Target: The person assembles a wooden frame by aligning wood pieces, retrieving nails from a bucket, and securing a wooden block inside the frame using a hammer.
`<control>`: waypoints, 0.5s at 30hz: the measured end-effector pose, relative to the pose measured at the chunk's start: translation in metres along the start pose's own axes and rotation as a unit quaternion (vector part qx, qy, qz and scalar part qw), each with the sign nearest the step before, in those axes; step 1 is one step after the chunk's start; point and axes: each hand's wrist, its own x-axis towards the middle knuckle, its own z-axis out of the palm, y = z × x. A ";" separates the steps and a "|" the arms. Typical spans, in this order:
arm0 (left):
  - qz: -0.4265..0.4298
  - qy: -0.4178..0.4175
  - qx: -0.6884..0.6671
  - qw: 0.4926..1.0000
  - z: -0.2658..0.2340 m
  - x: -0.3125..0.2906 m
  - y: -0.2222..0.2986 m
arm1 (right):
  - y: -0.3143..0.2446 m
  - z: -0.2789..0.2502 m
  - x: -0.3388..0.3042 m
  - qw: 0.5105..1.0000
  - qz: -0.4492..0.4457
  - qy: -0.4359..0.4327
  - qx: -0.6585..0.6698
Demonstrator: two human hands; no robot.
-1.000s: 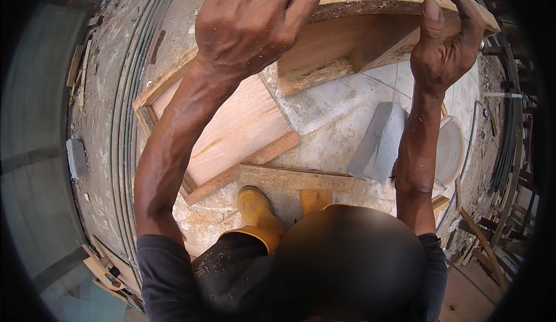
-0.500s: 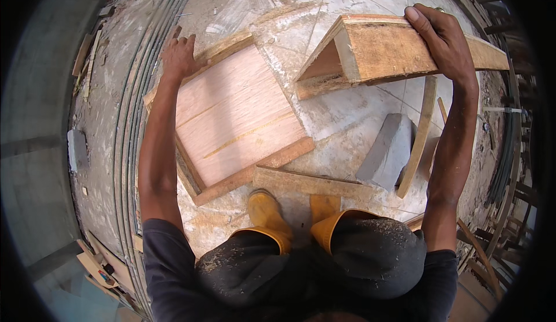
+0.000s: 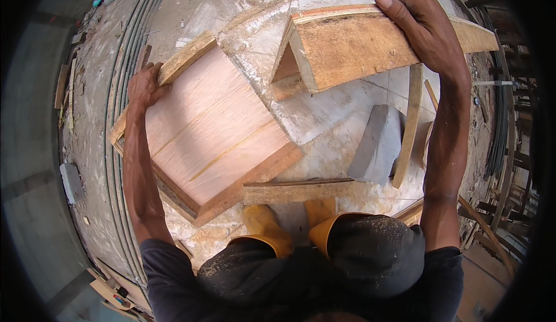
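At the left lies a shallow wooden frame [image 3: 258, 174] with a pale plywood panel inside its raised wooden edges. My left hand [image 3: 146, 87] is closed round its far-left edge, fingers wrapped over the wood. At the upper right, a second wooden frame [image 3: 353, 46] stands tilted on its edge, with an angled hollow showing at its left end. Gripping its top edge is my right hand [image 3: 428, 29], thumb on the near face and the other fingers mostly hidden behind. The two frames are apart, with floor between them.
A grey concrete block [image 3: 376, 145] and a narrow wooden strip [image 3: 410, 128] stand right of centre. Another wooden board [image 3: 301, 192] lies before my yellow boots [image 3: 265, 223]. Long thin rods [image 3: 119, 84] run along the left; timber pieces [image 3: 486, 238] lie at the right.
My left hand has gone from stretched fingers to a closed grip on the left frame, which has shifted left and nearer me. My right hand keeps hold of the other frame.
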 end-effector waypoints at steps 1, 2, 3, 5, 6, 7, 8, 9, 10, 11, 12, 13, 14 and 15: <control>0.010 0.052 -0.012 0.999 -0.021 -0.018 -0.003 | -0.010 -0.002 0.002 1.000 0.000 0.000 0.005; -0.004 0.067 0.010 0.998 -0.047 -0.036 -0.001 | -0.025 -0.006 0.007 0.999 0.018 -0.001 -0.033; -0.007 0.089 0.019 0.996 -0.072 -0.045 0.012 | -0.035 -0.019 0.002 0.995 0.045 0.001 -0.085; -0.089 0.071 0.095 0.989 -0.130 -0.083 0.045 | -0.022 -0.001 0.002 0.998 0.006 0.039 -0.044; -0.094 0.071 0.105 0.987 -0.149 -0.103 0.056 | -0.021 0.004 0.002 0.996 -0.034 0.075 -0.014; -0.101 0.111 0.141 0.979 -0.162 -0.118 0.067 | -0.023 0.003 0.000 0.998 -0.017 0.066 -0.017; -0.107 0.154 0.174 0.967 -0.170 -0.128 0.078 | -0.027 0.000 -0.001 0.997 -0.022 0.071 -0.016; -0.110 0.158 0.177 0.965 -0.171 -0.131 0.089 | -0.029 -0.002 -0.002 0.997 -0.013 0.070 -0.027; -0.058 0.243 0.208 0.946 -0.165 -0.129 0.102 | -0.029 -0.004 -0.004 0.997 -0.001 0.068 -0.040; -0.012 0.322 0.249 0.913 -0.168 -0.137 0.110 | -0.034 -0.004 -0.005 0.997 -0.010 0.073 -0.031; -0.017 0.323 0.260 0.910 -0.172 -0.142 0.115 | -0.039 -0.002 -0.006 0.996 -0.022 0.090 -0.015; 0.007 0.330 0.279 0.902 -0.168 -0.138 0.121 | -0.040 -0.003 -0.008 0.994 -0.025 0.107 -0.012; 0.032 0.337 0.297 0.893 -0.166 -0.135 0.125 | -0.037 -0.004 -0.006 0.993 -0.024 0.112 -0.015; 0.050 0.352 0.288 0.889 -0.164 -0.138 0.126 | -0.032 -0.006 -0.002 0.994 -0.031 0.102 -0.016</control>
